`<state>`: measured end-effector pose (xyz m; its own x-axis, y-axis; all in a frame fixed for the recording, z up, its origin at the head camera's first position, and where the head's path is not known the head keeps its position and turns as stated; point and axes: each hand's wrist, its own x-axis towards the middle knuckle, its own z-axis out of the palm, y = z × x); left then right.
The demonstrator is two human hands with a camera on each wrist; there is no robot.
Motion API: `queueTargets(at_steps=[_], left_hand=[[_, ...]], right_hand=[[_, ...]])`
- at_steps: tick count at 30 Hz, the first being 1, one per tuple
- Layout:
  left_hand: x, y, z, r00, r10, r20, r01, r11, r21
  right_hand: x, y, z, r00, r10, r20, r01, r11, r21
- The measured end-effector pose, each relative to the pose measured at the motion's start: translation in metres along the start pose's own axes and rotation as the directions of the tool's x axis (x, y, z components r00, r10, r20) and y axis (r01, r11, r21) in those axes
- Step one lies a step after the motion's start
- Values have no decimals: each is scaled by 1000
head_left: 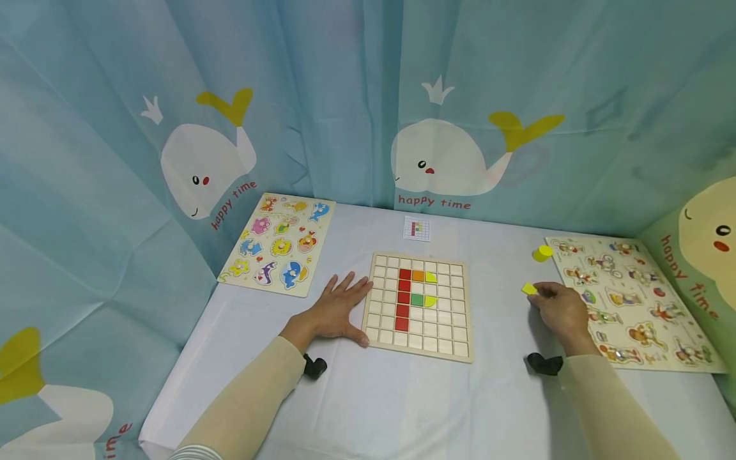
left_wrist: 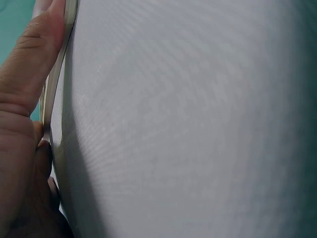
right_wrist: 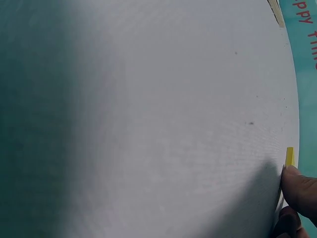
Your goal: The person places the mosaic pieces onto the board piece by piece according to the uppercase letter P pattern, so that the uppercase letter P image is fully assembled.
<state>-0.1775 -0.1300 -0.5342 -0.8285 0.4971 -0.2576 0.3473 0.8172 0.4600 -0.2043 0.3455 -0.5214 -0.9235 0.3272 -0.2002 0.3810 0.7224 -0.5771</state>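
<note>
My left hand (head_left: 335,311) lies with fingers spread at the left edge of a wooden grid board (head_left: 443,329). In the left wrist view its thumb (left_wrist: 32,59) touches the board's side. Set in the grid are a column of red squares (head_left: 404,298), an orange square (head_left: 418,275), a green square (head_left: 416,299) and two yellow rounded pieces (head_left: 430,301). To the right of the board, my right hand (head_left: 560,314) pinches a small yellow tile (head_left: 529,289) between thumb and fingers, above the cloth. The right wrist view shows only the tile's edge (right_wrist: 290,155) beyond the thumb.
A yellow cylinder (head_left: 542,253) stands behind the right hand. Behind the grid board lies a small pattern card (head_left: 416,229). A sea-animal puzzle board (head_left: 314,255) sits at the left, and a figure puzzle board (head_left: 621,313) at the right, partly beneath the right hand. Whale-print curtains enclose the table.
</note>
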Motion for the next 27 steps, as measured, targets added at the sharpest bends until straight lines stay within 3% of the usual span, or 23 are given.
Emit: queueTargets(at_steps=[10, 27], left_hand=[[-1, 1, 0, 1000, 2, -5, -2, 1000, -8], [0, 1, 0, 1000, -1, -4, 1, 1000, 3]], right_hand=[[0, -1, 1, 999, 45, 11, -45, 999, 13], [-5, 6, 3, 998, -34, -59, 38, 996, 80]])
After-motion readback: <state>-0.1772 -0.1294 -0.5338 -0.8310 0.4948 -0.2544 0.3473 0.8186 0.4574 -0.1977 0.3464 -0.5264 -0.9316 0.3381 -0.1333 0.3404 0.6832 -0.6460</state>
